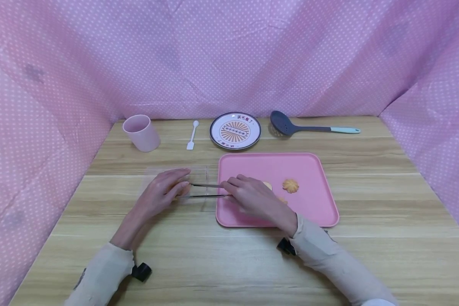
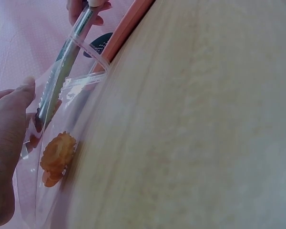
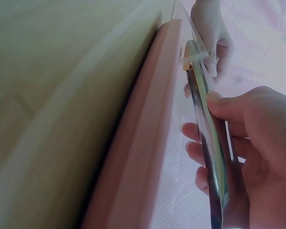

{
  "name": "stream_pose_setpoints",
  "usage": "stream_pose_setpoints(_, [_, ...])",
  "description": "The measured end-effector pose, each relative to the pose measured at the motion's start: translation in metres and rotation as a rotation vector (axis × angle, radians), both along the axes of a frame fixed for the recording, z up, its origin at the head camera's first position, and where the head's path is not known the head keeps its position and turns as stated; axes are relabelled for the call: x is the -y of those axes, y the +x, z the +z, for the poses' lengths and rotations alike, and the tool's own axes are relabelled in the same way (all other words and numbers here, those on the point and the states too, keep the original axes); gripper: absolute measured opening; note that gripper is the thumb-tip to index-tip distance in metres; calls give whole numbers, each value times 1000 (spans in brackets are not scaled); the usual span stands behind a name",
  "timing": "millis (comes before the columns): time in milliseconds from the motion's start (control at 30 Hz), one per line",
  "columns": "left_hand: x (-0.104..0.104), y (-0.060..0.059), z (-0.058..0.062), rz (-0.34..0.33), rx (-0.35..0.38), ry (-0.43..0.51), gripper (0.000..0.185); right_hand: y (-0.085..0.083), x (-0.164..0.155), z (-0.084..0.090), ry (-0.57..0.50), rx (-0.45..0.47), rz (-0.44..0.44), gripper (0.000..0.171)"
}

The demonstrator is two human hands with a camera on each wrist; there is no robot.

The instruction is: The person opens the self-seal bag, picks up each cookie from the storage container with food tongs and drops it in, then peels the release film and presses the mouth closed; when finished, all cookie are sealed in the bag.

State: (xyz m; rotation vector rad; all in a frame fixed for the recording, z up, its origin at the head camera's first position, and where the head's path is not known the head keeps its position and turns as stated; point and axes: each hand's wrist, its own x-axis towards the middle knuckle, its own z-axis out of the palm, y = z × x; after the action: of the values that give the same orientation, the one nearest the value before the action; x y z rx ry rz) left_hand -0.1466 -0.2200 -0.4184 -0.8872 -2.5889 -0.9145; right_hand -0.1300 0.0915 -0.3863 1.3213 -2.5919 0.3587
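Observation:
My right hand [image 1: 252, 196] grips a pair of metal tongs [image 3: 206, 124] over the left part of a pink tray [image 1: 325, 212]. The tongs point left, their tips inside a clear zip bag [image 2: 86, 83]. Beside the tips, my left hand [image 1: 162, 193] pinches the bag between thumb and fingers. Golden cookies [image 2: 59, 151] lie inside the bag in the left wrist view. Whether the tips hold a cookie is hard to tell. On the tray lie a flower-shaped cookie [image 1: 290, 185] and other cookies partly hidden by my right hand.
Along the back of the wooden table stand a pink cup [image 1: 143, 135], a small white spatula-ended spoon [image 1: 192, 136], a patterned plate [image 1: 235, 131] and a dark slotted spoon [image 1: 284, 124] with a mint handle end. Pink dotted cloth [image 1: 229, 55] hangs around the table.

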Motion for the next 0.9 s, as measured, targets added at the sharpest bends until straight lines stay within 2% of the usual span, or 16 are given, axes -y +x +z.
stream_pose_setpoints(133, [0, 0, 0, -1, -4, 6, 39, -1, 6, -1, 24, -12, 9, 28])
stream_pose_setpoints(300, [-1, 1, 1, 7, 16, -5, 39, 0, 12, 1, 45, 17, 0, 30])
stream_pose_setpoints(433, [-1, 0, 1, 11, 29, -9, 39, 0, 15, 1, 51, -4, -1, 31])
stream_pose_setpoints(667, [-1, 1, 0, 12, 37, -1, 38, 1, 14, 1, 29, 9, 4, 35])
stream_pose_setpoints(900, [-1, 1, 1, 10, 19, 4, 39, 1, 0, 0, -8, 38, -24, 34])
